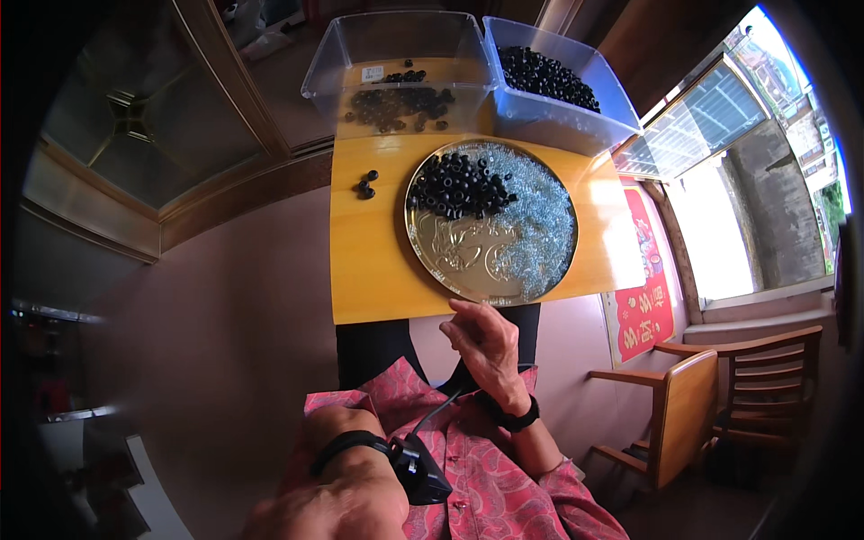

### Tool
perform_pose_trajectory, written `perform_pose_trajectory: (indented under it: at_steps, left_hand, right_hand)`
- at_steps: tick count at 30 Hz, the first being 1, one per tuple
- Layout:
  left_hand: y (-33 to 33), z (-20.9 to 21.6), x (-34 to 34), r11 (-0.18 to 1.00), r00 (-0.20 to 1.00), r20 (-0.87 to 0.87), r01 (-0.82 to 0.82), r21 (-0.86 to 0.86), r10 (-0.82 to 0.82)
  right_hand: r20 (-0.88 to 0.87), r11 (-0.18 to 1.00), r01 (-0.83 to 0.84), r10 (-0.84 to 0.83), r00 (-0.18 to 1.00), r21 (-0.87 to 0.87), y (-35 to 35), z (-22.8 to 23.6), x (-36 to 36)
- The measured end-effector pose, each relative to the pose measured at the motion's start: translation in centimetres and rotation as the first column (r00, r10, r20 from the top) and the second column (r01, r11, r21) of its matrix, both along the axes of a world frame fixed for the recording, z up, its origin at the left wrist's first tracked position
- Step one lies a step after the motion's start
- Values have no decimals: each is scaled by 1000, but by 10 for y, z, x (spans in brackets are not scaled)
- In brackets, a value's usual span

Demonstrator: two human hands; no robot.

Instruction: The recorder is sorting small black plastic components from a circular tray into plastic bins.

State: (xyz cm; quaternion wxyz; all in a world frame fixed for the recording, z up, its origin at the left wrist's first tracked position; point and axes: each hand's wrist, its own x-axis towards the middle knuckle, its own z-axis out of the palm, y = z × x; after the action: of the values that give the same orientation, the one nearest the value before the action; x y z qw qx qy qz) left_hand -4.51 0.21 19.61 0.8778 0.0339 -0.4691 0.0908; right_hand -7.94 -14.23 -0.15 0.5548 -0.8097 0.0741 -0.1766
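A round golden metal tray [454,254] lies on the yellow table. Black beads [457,187] are heaped on its far left part, and small clear bluish beads [540,220] cover its right side. My right hand [486,349] hovers at the tray's near edge, fingers loosely bent, thumb apart, with nothing visible in it. A black band circles that wrist. Close below the view's middle my left hand [346,499] is raised toward the camera, a black band on its wrist; its fingers are hidden past the lower edge.
A clear plastic bin [396,54] with some black beads and a bluish bin [562,126] full of them stand at the table's far side. Several loose black beads [367,186] lie left of the tray. A wooden chair [688,414] stands right, below a window.
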Motion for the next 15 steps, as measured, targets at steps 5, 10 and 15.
perform_pose_trajectory:
  at_steps: [5,10,15]
  left_hand:
    - [24,6,14,923,994,-52,113,368,-101]
    - [23,32,14,820,939,-332,259,511,-89]
    - [32,28,-10,796,903,-279,421,435,-325]
  right_hand:
    - [3,999,-35,35,999,-12,4,0,2]
    - [-6,999,-21,21,1000,-45,0,6,4]
    - [51,998,-17,21,999,-68,-9,17,2]
